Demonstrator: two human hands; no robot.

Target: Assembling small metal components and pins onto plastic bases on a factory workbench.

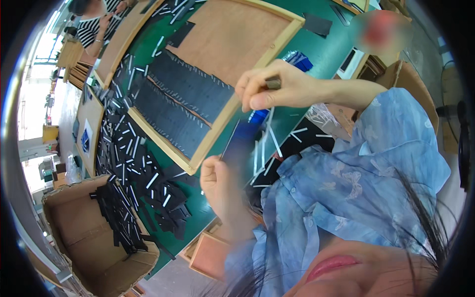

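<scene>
The left hand (pixel 220 183) pinches the lower end of a thin dark-blue strip (pixel 237 143) between thumb and fingers, a narrow grip closed on the strip. The strip runs up and to the right toward the right hand (pixel 269 89), whose fingertips are pressed together on a small dark piece (pixel 273 83); the strip's upper end comes up just under that thumb, though I cannot tell whether it touches. Both hands are held in the air above the green tabletop (pixel 326 54), over the near corner of a wooden frame (pixel 232 106).

Inside that frame, rows of black strips (pixel 185 101) lie side by side on a brown board, covering its lower-left half. Just beyond the right hand, a small stack of blue pieces (pixel 299 60) sits on the tabletop. Below the hands, loose white slivers (pixel 269 143) lie scattered near the person's light-blue patterned sleeve (pixel 376 163).

To the left, a heap of black and white offcuts (pixel 138 173) spreads over the tabletop and runs down into an open cardboard box (pixel 74 232) at its edge. A second wooden frame (pixel 121 42) lies farther along, and at the far end another person in a striped top (pixel 91 27) sits.
</scene>
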